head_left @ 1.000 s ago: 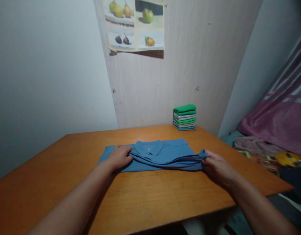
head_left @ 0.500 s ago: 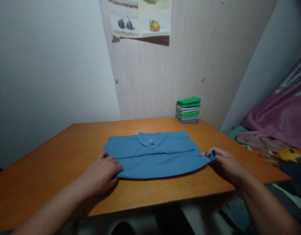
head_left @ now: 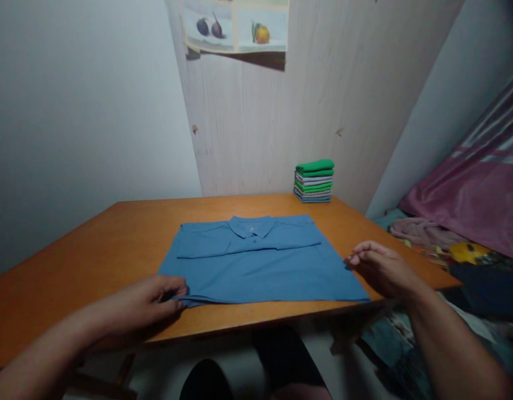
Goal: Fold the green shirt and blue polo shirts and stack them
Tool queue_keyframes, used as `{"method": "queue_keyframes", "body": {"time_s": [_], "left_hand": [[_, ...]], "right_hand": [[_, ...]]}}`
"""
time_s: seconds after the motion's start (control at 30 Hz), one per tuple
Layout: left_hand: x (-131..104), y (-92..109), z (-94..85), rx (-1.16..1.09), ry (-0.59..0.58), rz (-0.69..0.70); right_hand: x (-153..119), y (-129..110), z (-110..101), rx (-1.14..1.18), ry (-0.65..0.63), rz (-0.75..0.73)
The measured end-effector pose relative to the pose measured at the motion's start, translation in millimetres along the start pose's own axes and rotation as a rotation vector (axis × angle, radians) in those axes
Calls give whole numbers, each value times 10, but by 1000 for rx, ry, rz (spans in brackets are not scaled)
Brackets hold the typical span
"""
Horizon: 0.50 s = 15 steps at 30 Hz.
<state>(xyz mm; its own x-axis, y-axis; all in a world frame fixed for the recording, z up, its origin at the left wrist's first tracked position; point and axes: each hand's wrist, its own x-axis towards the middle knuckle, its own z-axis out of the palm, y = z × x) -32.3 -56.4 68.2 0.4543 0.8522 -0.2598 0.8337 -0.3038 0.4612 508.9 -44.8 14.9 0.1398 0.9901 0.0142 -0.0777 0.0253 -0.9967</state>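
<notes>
A blue polo shirt lies on the wooden table, its collar toward the far side and buttons up. Across its upper part runs a folded layer, and below that the cloth is spread out to the hem near the table's front edge. At the near left corner, my left hand is closed on the hem, which is slightly raised there. My right hand is at the shirt's right side edge, fingers curled and fingertips pinched on the cloth; the exact grip is partly hidden.
A stack of folded clothes, green, grey and blue, stands at the table's back right. The wooden table meets a wall at the back. Pink fabric and a heap of other cloth lie to the right. Pictures hang on the wall.
The shirt's lower part has come down flatter and nearer to me, with its right corner now lying on the table. My left hand has moved to the near left corner; my right hand is off that corner.
</notes>
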Motion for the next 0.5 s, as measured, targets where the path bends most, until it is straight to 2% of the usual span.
{"method": "queue_keyframes", "body": {"time_s": [0.1,0.17,0.27,0.37,0.43,0.5], "left_hand": [[67,-59,-36,-114,-56,27],[158,-64,-29,-122,24,39],[314,-62,66,-77,151,97],[431,-130,238,60,289,173],[467,-228,349,153,378,172],[473,-347,424,218,423,119]], "right_hand": [[13,-100,60,-118,75,-84],[37,-129,158,-288,68,-171],[59,-62,343,-521,-53,-284],[42,105,474,-749,-206,-403],[23,219,492,-931,-252,-453],[16,301,458,-1092,-258,-434]]}}
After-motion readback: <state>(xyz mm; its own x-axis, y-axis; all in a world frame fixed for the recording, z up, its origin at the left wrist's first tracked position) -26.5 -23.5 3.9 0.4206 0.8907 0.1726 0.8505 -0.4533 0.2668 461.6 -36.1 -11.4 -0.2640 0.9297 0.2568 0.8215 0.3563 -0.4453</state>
